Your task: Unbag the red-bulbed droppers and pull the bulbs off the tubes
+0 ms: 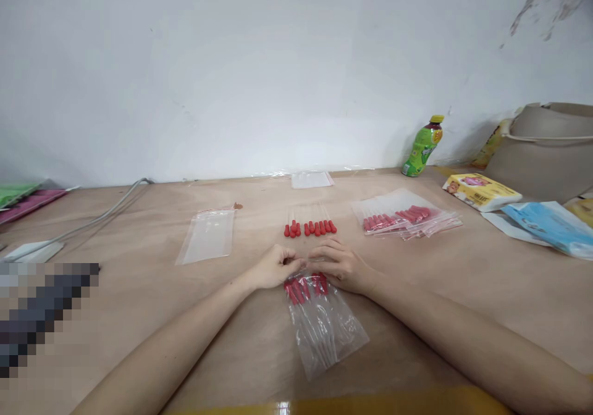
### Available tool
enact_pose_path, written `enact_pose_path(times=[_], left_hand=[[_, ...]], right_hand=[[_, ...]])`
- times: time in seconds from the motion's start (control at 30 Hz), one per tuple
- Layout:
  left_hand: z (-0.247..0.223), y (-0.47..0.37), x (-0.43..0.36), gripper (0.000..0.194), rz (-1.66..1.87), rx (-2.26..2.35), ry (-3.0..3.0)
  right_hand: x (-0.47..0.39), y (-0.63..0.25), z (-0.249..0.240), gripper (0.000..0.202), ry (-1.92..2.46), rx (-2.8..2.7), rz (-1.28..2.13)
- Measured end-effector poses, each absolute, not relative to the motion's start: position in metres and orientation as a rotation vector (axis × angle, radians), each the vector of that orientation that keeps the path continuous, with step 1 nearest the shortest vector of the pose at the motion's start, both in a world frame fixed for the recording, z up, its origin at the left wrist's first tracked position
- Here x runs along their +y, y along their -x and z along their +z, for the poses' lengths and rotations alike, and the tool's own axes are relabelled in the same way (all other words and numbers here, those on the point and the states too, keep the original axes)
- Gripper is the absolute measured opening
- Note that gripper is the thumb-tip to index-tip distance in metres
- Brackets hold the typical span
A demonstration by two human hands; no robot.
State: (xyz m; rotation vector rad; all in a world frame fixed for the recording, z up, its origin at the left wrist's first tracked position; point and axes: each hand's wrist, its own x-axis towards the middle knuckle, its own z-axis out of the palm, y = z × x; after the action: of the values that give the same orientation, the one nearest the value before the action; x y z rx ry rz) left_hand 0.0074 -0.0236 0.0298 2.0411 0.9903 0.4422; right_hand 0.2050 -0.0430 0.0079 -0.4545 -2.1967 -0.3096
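Both hands pinch the edge of a bag of red-bulbed droppers on the counter.
Left hand point(275, 268) and right hand point(346, 268) nearly meet, fingers bent, pinching the far edge of the bag point(347, 330); right fingertips partly hidden. Bag lies flat on the counter point(245, 353), bulbs point(297, 291) at the pinched end, clear stems toward the person. Likely risks: bulbs crowd that edge, so one could catch in it or slip out if the bag tips; uneven pinching could leave a gap; slick film could slide from the fingers. Just beyond: loose droppers point(319, 227) in a row, easily knocked by a knuckle. Right: filled bags point(398, 213), overlapping. Left: flat bag point(208, 236). Bottle point(421, 148) well apart, by the wall.
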Motion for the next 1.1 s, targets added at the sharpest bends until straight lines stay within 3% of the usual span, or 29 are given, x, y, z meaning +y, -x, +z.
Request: enact_pose_path(times=[0.73,0.9,1.1], left_hand=[[0.0378,-0.002,-0.0237,0.036,0.369,0.843,-2.102],[0.0365,-0.0029,-0.0258,0.027,0.343,0.843,-2.082],[0.0332,-0.0051,-0.0256,0.024,0.38,0.895,-1.994]], right_hand=[[-0.0438,-0.2021,0.0104,0.013,0.732,-2.302,-0.304],[-0.0448,-0.2012,0.0113,0.014,0.71,-2.298,-0.321],[-0.0448,-0.2021,0.0121,0.009,0.745,-2.333,-0.147]])
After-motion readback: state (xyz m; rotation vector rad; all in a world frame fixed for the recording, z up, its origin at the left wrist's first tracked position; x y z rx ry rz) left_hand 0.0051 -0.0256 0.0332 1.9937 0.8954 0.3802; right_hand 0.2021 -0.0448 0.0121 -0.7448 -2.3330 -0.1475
